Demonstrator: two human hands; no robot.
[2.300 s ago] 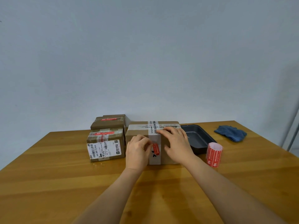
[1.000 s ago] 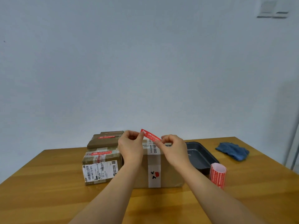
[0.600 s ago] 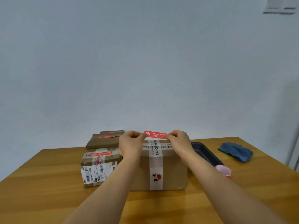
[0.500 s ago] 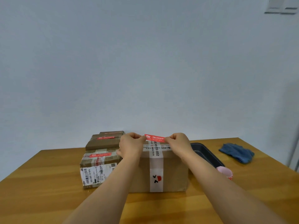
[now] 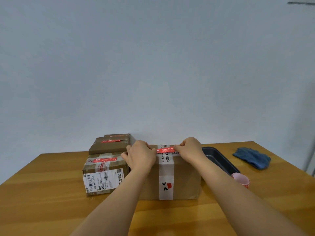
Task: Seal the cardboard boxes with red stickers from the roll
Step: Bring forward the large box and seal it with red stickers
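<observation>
In the head view, the red sticker [image 5: 165,149] is pinched taut at its ends by the left hand [image 5: 140,156] and right hand [image 5: 190,150], low over the big box [image 5: 185,178]. It should be laid flat across the white tape [image 5: 166,169], then pressed outward from its middle.

The left hand [image 5: 139,157] and the right hand [image 5: 190,150] are each pinching one end of a red sticker [image 5: 165,149], holding it stretched flat across the white tape on top of the large cardboard box [image 5: 185,178]. Two smaller boxes [image 5: 105,167] bearing red stickers are sitting just beside it to the left on the wooden surface [image 5: 42,193]. A dark tray [image 5: 219,159], the sticker roll [image 5: 241,180] and a blue cloth [image 5: 252,157] are lying to the right.
</observation>
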